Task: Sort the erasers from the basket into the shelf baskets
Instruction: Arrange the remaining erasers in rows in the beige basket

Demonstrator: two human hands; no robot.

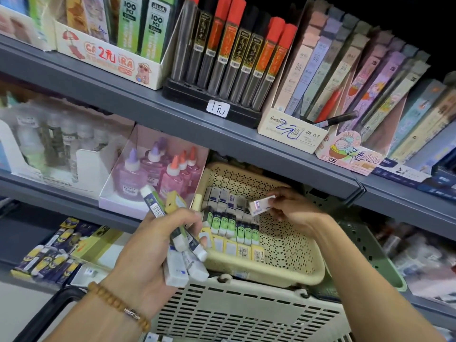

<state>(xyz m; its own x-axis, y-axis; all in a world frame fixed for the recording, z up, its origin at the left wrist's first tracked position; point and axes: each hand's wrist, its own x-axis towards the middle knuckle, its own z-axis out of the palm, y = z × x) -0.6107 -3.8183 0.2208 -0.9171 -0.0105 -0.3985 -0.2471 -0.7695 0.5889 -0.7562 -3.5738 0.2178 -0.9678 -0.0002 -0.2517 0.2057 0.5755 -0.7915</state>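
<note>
Right hand [293, 211] pinches one small white rectangular eraser in a blue-printed paper sleeve [261, 204] by its end, fingertips curled on it, held just above the cream perforated plastic shelf basket [296, 270]. Below and left of that hand, inside the basket, rows of sorted erasers [232, 218] stand packed: white-blue at the back, green-sleeved in the middle, yellow in front. Left hand [148, 250] grips a fanned bunch of mixed white, green-striped and yellow erasers [182, 250], fingers wrapped round the middle, ends sticking out above and below the fist. Under both hands sits the grey slotted plastic carry basket [246, 314]; contents mostly hidden. Handling guess: erasers light, stiff-ish rubber blocks, sleeves a bit slick, so the bunch could slip or shed one; not fragile. Best taken across the narrow sides, one at a time, and slotted upright into the matching white-blue row just under the right hand's fingertips.
</note>
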